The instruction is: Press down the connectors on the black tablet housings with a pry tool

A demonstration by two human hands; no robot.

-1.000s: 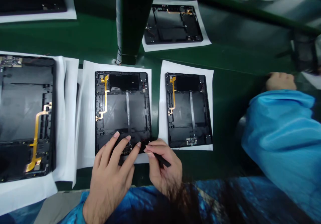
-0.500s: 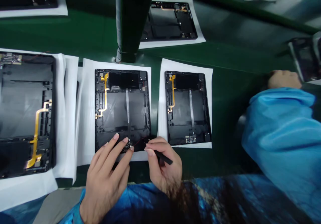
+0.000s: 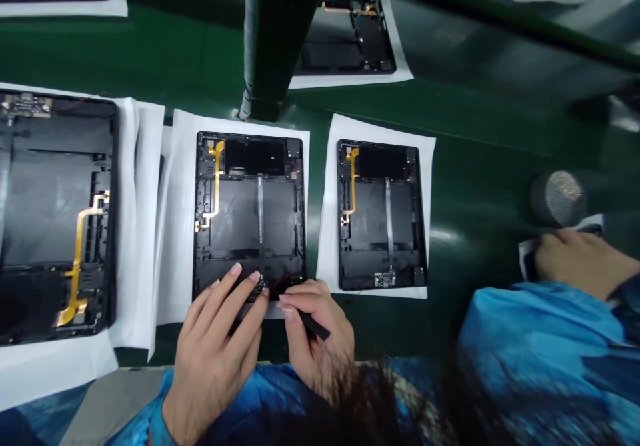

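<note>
A black tablet housing [image 3: 235, 216] lies on a white sheet in front of me. My left hand [image 3: 220, 326] rests over its near edge with fingers spread, fingertips at a small circuit board [image 3: 259, 289] they partly cover. My right hand [image 3: 317, 333] pinches a slim black tool [image 3: 314, 325] at the housing's near right corner; the tool's tip is hidden behind the fingers. A thin red wire [image 3: 283, 279] runs between the board and that corner. Inside the housing are an orange flex cable [image 3: 217, 183] and a grey ribbon cable [image 3: 261, 216].
A second open housing [image 3: 365, 239] lies just right on its own sheet, a larger-looking one [image 3: 45, 193] at left. Beyond stand a green post [image 3: 280, 39] and another housing [image 3: 345, 53]. At right, a co-worker's hand [image 3: 583, 259] is near a grey cylinder [image 3: 557, 198].
The view has shifted slightly. My right hand with the black tool has moved a little left, closer to my left hand. The co-worker's hand has come nearer, onto a dark device.
</note>
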